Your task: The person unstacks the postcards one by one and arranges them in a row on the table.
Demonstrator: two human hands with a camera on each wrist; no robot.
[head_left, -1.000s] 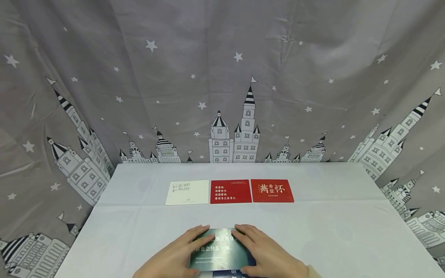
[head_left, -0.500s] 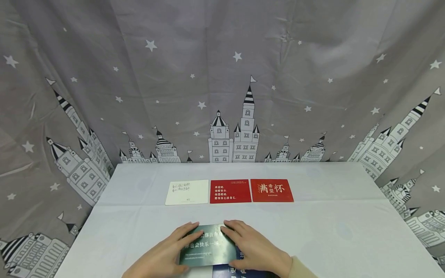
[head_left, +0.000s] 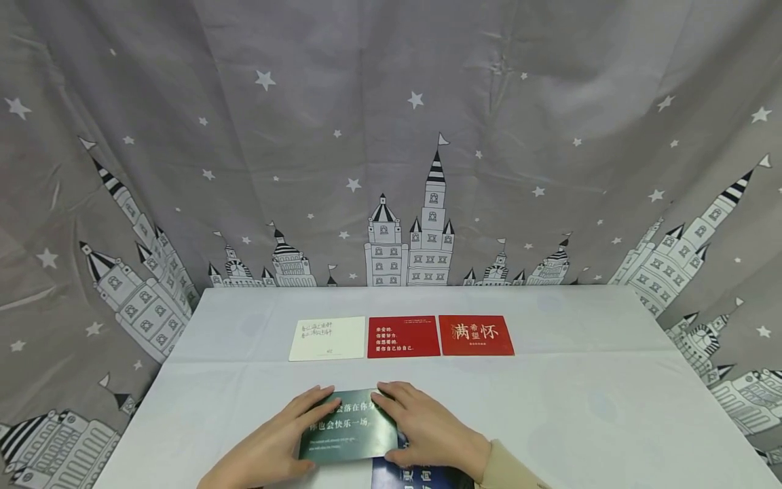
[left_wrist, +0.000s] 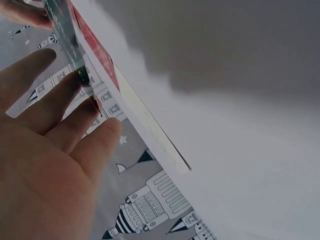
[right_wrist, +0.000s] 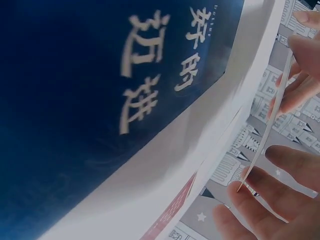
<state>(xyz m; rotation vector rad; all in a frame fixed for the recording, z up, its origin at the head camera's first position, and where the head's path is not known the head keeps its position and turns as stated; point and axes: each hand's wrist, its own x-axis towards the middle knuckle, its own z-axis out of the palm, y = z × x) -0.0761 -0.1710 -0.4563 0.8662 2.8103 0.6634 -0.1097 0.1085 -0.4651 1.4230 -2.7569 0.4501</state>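
Note:
A green postcard (head_left: 353, 438) with white lettering is held up between both hands, low in the middle of the head view. My left hand (head_left: 275, 438) grips its left side, fingers at the far edge and thumb at the near corner. On the other side my right hand (head_left: 430, 428) holds it the same way. The right wrist view shows the postcard edge-on as a thin pale strip (right_wrist: 274, 112), raised off the table. Below the right hand lies a dark blue card (head_left: 418, 475) with white characters, partly covered by that hand and the postcard.
Farther back on the white table (head_left: 580, 407) three cards lie in a row: a cream card (head_left: 326, 338) with handwriting, a red card (head_left: 403, 336) with white text, and another red card (head_left: 477, 335). A grey curtain (head_left: 293, 136) printed with castles and stars hangs behind.
Both hands have moved left and slightly away from the body, carrying the green postcard. More of the dark blue card shows now. The row of three cards stays put.

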